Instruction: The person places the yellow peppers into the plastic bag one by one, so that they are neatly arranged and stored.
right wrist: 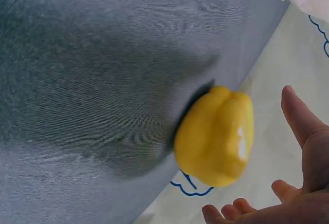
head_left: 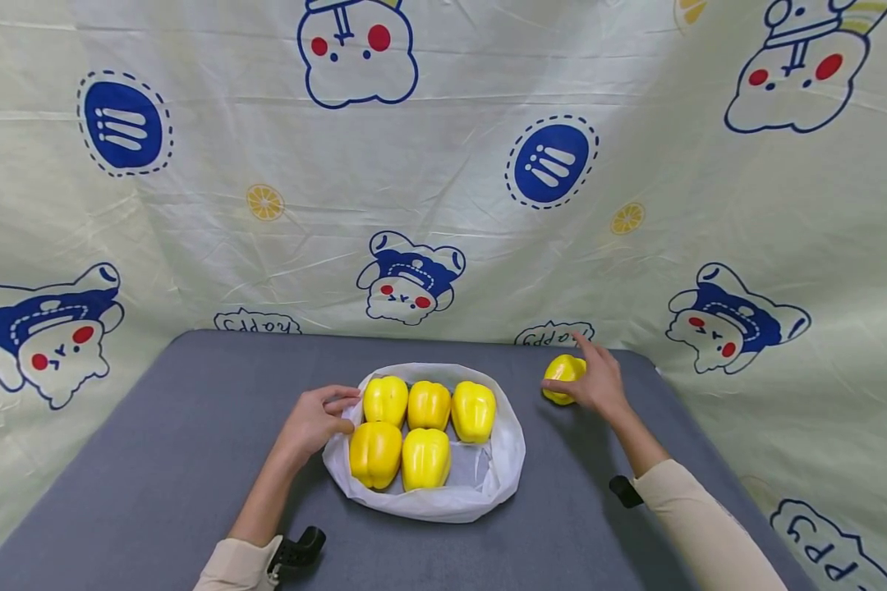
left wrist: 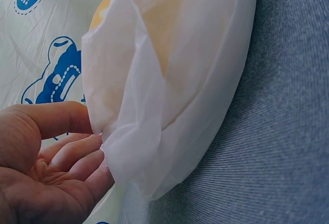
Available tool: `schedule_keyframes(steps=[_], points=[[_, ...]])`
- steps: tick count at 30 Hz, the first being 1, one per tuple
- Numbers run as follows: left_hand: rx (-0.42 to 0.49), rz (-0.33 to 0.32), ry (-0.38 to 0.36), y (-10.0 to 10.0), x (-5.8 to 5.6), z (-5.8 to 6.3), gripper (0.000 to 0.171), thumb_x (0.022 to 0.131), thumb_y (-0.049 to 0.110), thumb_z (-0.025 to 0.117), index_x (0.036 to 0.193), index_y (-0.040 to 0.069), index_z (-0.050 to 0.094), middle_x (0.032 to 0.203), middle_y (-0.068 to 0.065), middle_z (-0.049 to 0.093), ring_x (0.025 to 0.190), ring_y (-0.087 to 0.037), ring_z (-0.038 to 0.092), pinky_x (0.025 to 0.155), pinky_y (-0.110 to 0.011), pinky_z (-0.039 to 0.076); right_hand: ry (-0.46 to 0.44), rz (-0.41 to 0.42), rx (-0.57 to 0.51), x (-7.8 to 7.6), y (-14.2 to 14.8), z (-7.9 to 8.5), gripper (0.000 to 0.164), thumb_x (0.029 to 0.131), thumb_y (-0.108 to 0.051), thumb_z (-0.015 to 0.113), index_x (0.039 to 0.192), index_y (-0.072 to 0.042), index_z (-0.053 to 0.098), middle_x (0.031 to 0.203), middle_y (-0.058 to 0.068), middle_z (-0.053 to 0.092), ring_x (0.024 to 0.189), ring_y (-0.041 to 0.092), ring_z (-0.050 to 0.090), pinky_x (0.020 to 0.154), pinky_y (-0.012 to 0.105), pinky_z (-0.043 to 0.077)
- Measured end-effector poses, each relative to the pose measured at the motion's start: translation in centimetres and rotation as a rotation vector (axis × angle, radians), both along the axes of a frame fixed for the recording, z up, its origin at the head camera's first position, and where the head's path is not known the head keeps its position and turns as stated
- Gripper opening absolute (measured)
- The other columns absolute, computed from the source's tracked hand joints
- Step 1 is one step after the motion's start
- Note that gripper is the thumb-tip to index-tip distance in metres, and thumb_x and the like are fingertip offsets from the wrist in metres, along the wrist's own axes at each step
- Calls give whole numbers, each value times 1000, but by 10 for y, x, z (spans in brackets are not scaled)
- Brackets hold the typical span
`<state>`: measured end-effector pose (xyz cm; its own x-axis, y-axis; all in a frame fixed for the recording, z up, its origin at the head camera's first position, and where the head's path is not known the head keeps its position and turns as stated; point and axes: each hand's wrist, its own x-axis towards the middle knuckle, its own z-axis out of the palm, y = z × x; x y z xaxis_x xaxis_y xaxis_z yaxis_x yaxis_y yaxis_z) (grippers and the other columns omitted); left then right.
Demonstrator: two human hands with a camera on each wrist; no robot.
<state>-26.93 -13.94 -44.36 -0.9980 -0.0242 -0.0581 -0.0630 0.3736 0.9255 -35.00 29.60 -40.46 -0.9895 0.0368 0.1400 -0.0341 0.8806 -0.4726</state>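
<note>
My left hand [head_left: 316,423] is at the left rim of a white plastic bag [head_left: 454,505] with its top turned open. In the left wrist view, the thumb and fingers [left wrist: 77,154] pinch the edge of the bag. Several yellow bell peppers [head_left: 426,457] sit inside it in two rows, with a bare patch of bag at the front right. To the right of the bag, a single yellow bell pepper [right wrist: 216,136] lies on the table. My right hand [head_left: 599,379] hovers over it, thumb and fingers spread apart; a gap shows between hand and pepper in the right wrist view.
The grey cloth-covered table [head_left: 192,460] runs back to a pale curtain [head_left: 451,164] printed with cartoon bears and orange slices. The lone pepper is near the table's far right corner. Dark straps [head_left: 299,548] are on both wrists.
</note>
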Motion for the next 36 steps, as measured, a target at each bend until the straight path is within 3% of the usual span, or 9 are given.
schedule_keyframes(steps=[7, 15, 28, 36], points=[[9, -1, 1, 1, 0, 0, 53, 78, -7, 69, 129, 4, 67, 125, -13, 73, 127, -32, 62, 103, -48, 52, -37, -22, 11, -5, 6, -12, 108, 81, -40, 82, 162, -11, 16, 156, 39, 24, 143, 59, 21, 114, 72, 26], [8, 5, -11, 1, 0, 0, 53, 78, -7, 69, 130, 4, 66, 126, -13, 72, 127, -32, 62, 104, -49, 52, -9, -15, 21, -7, 7, -24, 110, 79, -38, 83, 160, -5, 18, 150, 40, 33, 138, 59, 29, 113, 68, 27], [12, 3, -10, 0, 0, 0, 52, 79, -8, 69, 130, 4, 67, 125, -14, 72, 128, -33, 61, 106, -51, 50, 28, -20, 56, -8, 10, -33, 88, 82, -35, 80, 149, 2, 36, 139, 35, 51, 126, 54, 46, 106, 63, 36], [13, 1, -17, 0, 0, 1, 52, 80, -8, 69, 130, 4, 66, 125, -14, 72, 129, -33, 60, 106, -51, 50, 20, -44, 28, -8, 8, -35, 86, 83, -33, 79, 150, 1, 37, 140, 33, 50, 127, 50, 46, 107, 62, 37]])
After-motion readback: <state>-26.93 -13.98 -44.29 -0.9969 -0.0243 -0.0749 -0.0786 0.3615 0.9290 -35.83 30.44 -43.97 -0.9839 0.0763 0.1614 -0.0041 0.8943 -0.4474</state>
